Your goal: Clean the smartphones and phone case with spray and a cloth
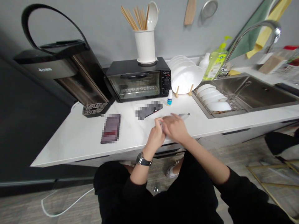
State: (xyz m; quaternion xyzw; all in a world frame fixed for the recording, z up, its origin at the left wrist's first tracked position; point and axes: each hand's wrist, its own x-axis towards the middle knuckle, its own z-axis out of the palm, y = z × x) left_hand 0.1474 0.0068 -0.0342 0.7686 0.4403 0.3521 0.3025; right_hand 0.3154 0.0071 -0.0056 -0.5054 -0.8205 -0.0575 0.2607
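My left hand, with a watch on its wrist, is closed over the front of the white counter. A small greyish bit shows between its fingers, too covered to name. My right hand is bent against the left one, its fingers curled and slightly blurred; what they grip is hidden. Just beyond the right hand lies a grey, pointed, flat item with a dark tip. A small white bottle with a blue label stands upright behind the hands. To their left lies a dark, pixelated, flat object.
Another pixelated flat object lies farther left. Behind are a drink dispenser, a toaster oven bearing a utensil holder, and racked plates. At right, bowls stand by the sink.
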